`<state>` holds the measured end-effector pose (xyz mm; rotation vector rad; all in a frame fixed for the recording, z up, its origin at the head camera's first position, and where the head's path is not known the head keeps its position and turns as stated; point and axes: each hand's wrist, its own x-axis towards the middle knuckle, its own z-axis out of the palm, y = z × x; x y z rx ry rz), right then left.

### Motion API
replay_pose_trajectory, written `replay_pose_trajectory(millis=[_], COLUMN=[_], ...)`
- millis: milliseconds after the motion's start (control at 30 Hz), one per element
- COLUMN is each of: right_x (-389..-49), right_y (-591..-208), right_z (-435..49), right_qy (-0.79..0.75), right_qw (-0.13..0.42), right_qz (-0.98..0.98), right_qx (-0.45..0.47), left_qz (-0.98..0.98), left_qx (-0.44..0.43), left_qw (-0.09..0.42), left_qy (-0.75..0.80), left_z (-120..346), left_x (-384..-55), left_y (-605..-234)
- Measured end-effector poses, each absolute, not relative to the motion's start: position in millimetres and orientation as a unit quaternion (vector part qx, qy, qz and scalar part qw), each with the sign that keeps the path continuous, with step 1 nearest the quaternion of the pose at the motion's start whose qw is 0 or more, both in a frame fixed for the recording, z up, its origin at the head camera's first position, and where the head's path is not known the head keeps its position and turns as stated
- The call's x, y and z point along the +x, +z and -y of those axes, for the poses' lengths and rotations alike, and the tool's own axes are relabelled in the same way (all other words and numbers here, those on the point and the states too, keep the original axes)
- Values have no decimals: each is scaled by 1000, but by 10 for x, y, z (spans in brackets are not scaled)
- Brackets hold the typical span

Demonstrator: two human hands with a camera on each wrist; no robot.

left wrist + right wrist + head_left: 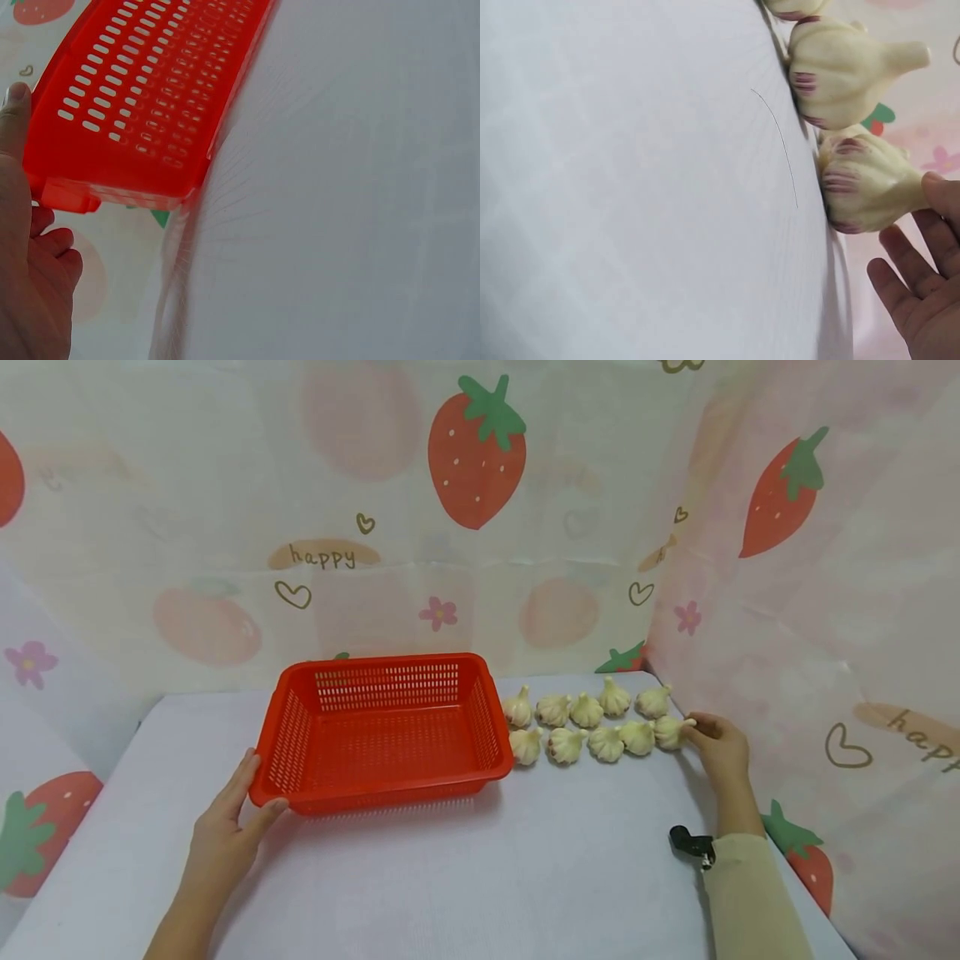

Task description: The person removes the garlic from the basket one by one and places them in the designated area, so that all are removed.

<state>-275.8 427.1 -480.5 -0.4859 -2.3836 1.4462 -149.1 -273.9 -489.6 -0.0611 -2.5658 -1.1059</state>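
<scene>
A red plastic basket [386, 787] with slotted walls stands on the table's left half. My left hand [228, 839] holds its near left corner; in the left wrist view the thumb [15, 112] lies at the rim and the other fingers curl by a small tab below it. To the basket's right, garlic bulbs [606, 742] lie in two rows. At the right end of the front row, my right hand [722, 750] pinches the stem of a garlic bulb [870, 184] between thumb and forefinger. That bulb still sits on the cloth, beside its neighbour [840, 71].
A white cloth [480, 885] covers the table. Printed curtains [480, 585] with strawberries rise close behind it and along both sides. A black device [692, 843] sits at the right wrist, by the sleeve cuff.
</scene>
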Motion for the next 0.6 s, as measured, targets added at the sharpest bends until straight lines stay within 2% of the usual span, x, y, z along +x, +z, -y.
replay_pose_trajectory(millis=[300,600], right_x=[-2765,-2648], right_y=[-4743,-4634], right_z=[-4307,-4330], right_qy=[488,486], right_qw=[172,161], right_qz=[841,842], right_qx=[-159,-168], left_qz=[904,907], left_qx=[-25,-12], left_qw=[183,155], left_qy=[-386,-392], left_z=[2754,2738], left_x=[-1487,-1482], left_y=[-4917,-4911])
